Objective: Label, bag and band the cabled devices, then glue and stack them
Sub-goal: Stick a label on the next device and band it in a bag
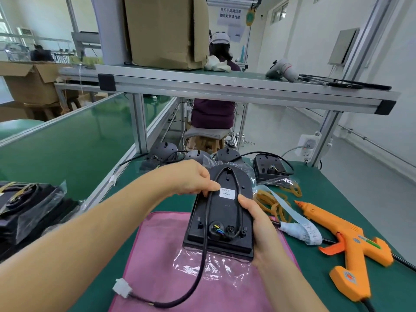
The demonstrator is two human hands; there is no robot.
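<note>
At the far left, a pile of bagged devices (27,206) is lying on the green table (337,188). Next to it, the left hand (193,179) is reaching in with curled fingers, pinching the black cable (205,233) against the left edge of the device (221,217), its thumb lying just beside the white label (227,192) stuck on the device's back. The device is being held back-up between both hands over the pink cloth (162,255), with its near end sitting at a clear bag (211,264) that is lying crumpled on the cloth. The cable is looping down over the cloth and ending in a white connector (122,287). The right hand (258,224) is gripping the device's right edge, thumb on top and fingers wrapped underneath. Right of that, rubber bands (270,203) and a strip of label backing (292,219) are lying near an orange glue gun (351,244). Behind the hands, unbagged devices (267,165) are waiting on the table.
</note>
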